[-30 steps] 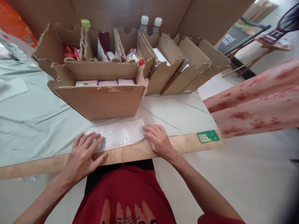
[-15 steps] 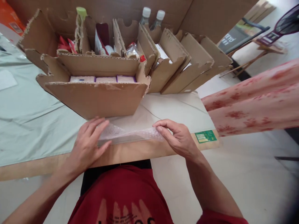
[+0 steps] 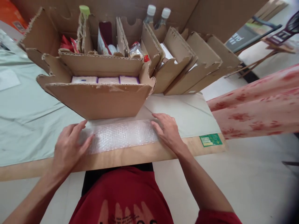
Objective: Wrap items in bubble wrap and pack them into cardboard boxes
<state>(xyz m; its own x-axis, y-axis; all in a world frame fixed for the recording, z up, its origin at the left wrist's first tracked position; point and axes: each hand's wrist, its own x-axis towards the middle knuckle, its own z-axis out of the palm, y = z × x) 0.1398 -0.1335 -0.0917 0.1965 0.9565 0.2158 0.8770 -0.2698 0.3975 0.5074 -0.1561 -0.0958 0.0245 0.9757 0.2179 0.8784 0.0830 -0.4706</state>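
Observation:
A clear strip of bubble wrap (image 3: 126, 135) lies flat along the table's front edge, partly on the pale green cloth and partly on bare wood. At its left end rests my left hand (image 3: 71, 143), thumb and fingers apart. My right hand (image 3: 167, 129) is at the other end, its fingers stretched out and the thumb touching or just over the plastic. Neither hand grips it. Right behind the strip stands a cardboard box (image 3: 100, 101) with several white, purple-edged packs (image 3: 108, 80) inside.
More cardboard compartments (image 3: 191, 63) stand behind, holding red packets (image 3: 67, 45) and other goods. Two white-capped bottles (image 3: 151, 11) and a green cap (image 3: 84, 11) rise at the back. A green label (image 3: 211, 140) is on the table's right corner; a floral pink cloth (image 3: 257, 105) hangs beyond.
The bubble wrap, bunched and pinched by my right hand before, now lies spread flat. The right hand has let go, and my left hand has moved left.

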